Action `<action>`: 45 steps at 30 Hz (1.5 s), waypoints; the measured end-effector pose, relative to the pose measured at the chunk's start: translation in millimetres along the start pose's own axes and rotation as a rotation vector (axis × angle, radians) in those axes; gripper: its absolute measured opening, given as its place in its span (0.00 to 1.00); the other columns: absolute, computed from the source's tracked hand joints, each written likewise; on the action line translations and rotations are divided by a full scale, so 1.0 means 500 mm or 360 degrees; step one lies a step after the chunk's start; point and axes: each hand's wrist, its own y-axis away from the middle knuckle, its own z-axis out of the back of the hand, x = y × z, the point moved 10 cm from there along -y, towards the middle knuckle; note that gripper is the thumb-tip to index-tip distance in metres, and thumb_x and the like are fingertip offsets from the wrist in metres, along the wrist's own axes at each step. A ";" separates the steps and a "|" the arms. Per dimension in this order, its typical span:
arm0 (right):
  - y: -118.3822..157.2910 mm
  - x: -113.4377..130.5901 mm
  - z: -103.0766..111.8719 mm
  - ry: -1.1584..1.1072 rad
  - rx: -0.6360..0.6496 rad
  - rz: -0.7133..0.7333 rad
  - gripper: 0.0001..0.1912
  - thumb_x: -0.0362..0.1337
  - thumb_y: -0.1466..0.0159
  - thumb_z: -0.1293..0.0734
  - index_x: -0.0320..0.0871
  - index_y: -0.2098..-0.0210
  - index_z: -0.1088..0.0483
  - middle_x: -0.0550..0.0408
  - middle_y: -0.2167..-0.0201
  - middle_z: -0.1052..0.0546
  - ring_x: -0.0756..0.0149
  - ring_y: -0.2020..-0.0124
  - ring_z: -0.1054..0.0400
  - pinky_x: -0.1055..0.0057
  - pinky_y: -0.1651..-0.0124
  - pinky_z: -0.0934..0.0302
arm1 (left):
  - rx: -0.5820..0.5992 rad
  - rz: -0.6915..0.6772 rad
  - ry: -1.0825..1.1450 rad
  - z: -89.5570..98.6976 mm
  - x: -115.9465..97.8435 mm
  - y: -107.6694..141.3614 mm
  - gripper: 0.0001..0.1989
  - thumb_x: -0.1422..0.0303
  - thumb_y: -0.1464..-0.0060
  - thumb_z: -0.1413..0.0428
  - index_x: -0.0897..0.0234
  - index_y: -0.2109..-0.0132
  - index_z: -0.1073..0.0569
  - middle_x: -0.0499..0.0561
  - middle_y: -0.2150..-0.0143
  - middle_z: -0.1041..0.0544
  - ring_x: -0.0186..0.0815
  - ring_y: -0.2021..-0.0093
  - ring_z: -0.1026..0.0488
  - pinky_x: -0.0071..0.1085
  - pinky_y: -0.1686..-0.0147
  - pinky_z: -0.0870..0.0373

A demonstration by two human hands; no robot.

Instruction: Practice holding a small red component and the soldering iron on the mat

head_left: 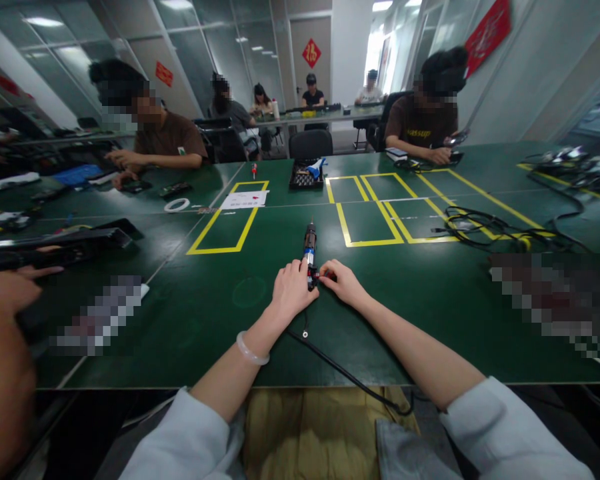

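Note:
A dark cylindrical tool (310,241) with a blue and silver band and a thin tip pointing away lies on the green table. My left hand (291,288) is closed around its near part. Close on the right, my right hand (343,283) pinches a small red and black piece (330,275) beside the tool's near end; its shape is mostly hidden by the fingers. A black cable (350,377) with a small metal ring (305,334) near it runs from under my left wrist to the table's front edge.
Yellow tape rectangles (240,251) mark the table (210,347). A black parts tray (300,179), a red screwdriver (254,171) and a white tape roll (177,205) stand farther back. Tangled cables (473,223) lie right. Another person's hand (10,287) is at left; people sit opposite.

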 end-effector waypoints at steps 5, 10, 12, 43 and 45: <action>-0.001 0.000 0.002 -0.0058 -0.0017 0.0006 0.02 0.32 0.39 0.35 0.43 0.66 0.29 0.55 0.66 0.32 0.69 0.68 0.36 0.71 0.60 0.41 | -0.0002 -0.0006 0.0022 -0.004 -0.001 0.004 0.33 0.61 0.50 0.46 0.65 0.39 0.42 0.60 0.51 0.32 0.46 0.51 0.34 0.39 0.52 0.40; 0.002 0.003 0.012 -0.0091 -0.0048 -0.0030 0.06 0.35 0.38 0.36 0.42 0.66 0.27 0.54 0.68 0.28 0.68 0.68 0.35 0.70 0.62 0.41 | -0.0001 0.0019 0.0010 -0.003 -0.001 0.004 0.34 0.59 0.49 0.46 0.64 0.37 0.44 0.61 0.49 0.33 0.47 0.50 0.35 0.41 0.51 0.41; 0.003 0.003 0.015 -0.0122 -0.0052 -0.0062 0.07 0.35 0.37 0.37 0.42 0.64 0.26 0.54 0.68 0.26 0.68 0.68 0.34 0.70 0.61 0.40 | 0.0012 0.0039 0.0002 -0.002 -0.001 0.000 0.35 0.57 0.49 0.46 0.64 0.37 0.44 0.61 0.50 0.33 0.48 0.50 0.34 0.41 0.52 0.40; 0.019 -0.007 0.008 -0.0291 0.0070 -0.0174 0.09 0.38 0.38 0.37 0.41 0.61 0.29 0.55 0.69 0.25 0.69 0.71 0.34 0.72 0.64 0.40 | 0.0238 0.0414 -0.0314 0.019 0.362 0.094 0.35 0.47 0.42 0.63 0.60 0.34 0.47 0.63 0.47 0.34 0.52 0.52 0.32 0.43 0.57 0.35; 0.019 -0.004 0.007 -0.0261 0.0087 -0.0173 0.09 0.38 0.38 0.37 0.40 0.63 0.29 0.55 0.70 0.25 0.70 0.71 0.35 0.73 0.65 0.41 | 0.0276 0.0507 -0.0327 0.016 0.416 0.108 0.35 0.47 0.42 0.63 0.62 0.34 0.47 0.65 0.46 0.35 0.53 0.51 0.33 0.44 0.56 0.35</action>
